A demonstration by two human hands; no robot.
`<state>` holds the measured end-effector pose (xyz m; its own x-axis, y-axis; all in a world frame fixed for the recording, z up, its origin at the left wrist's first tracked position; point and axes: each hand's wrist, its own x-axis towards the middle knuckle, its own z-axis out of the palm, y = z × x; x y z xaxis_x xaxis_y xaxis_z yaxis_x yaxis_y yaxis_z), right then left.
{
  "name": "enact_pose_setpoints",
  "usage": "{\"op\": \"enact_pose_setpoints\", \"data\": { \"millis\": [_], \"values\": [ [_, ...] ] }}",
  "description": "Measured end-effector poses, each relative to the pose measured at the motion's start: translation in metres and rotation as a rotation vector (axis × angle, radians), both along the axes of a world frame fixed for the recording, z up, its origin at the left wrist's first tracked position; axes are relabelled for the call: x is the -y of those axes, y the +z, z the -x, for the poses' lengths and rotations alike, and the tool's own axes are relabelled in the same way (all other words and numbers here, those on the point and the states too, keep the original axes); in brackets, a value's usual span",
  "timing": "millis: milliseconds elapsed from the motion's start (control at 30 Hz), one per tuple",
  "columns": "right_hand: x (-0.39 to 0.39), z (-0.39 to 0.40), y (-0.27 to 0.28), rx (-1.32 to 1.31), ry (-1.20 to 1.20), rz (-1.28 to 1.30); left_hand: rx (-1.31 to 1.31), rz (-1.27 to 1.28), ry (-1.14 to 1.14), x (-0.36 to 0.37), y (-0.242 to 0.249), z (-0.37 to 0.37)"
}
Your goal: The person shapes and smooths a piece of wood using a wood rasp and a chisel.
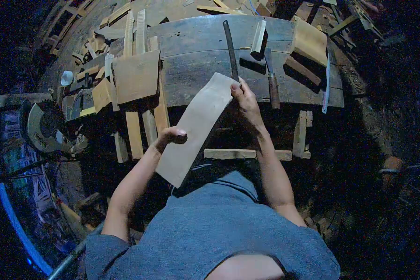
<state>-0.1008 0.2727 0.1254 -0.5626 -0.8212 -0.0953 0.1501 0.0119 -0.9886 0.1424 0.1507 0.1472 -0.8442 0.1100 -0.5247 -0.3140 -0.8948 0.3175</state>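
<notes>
A pale, slightly curved wooden board point(194, 126) is held slantwise between my hands, in front of the workbench's near edge. My left hand point(171, 136) grips its left edge low down, thumb lying on the broad face. At the upper right corner my right hand point(245, 100) is closed on the board, with the thumb on top and the fingers behind it hidden. A dark, flat bar like a file point(230, 49) runs away from my right hand over the bench; its near end meets the hand in this view.
The wooden workbench point(191, 51) carries a chisel point(273, 88) with a wooden handle, a wood block point(309, 42) at right and a square board point(136, 77) at left. A circular saw point(44, 123) stands far left. A wooden rail point(233, 153) crosses below the bench.
</notes>
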Motion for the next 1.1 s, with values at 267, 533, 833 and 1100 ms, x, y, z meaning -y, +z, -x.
{"op": "enact_pose_setpoints", "data": {
  "millis": [267, 533, 833, 1100],
  "values": [
    [-0.018, 0.002, -0.017, 0.287, 0.047, 0.059, -0.214, -0.265, 0.176, -0.023, 0.027, 0.021],
    [-0.035, -0.026, -0.008, -0.33, -0.036, -0.364, -0.145, -0.335, 0.332, -0.021, -0.015, 0.028],
    [-0.007, -0.049, -0.013, -0.297, 0.06, -0.393, -0.161, -0.381, 0.352, -0.02, -0.03, 0.029],
    [-0.026, -0.077, -0.002, -0.301, -0.014, -0.195, -0.181, -0.269, 0.346, -0.018, -0.026, 0.026]
  ]
}}
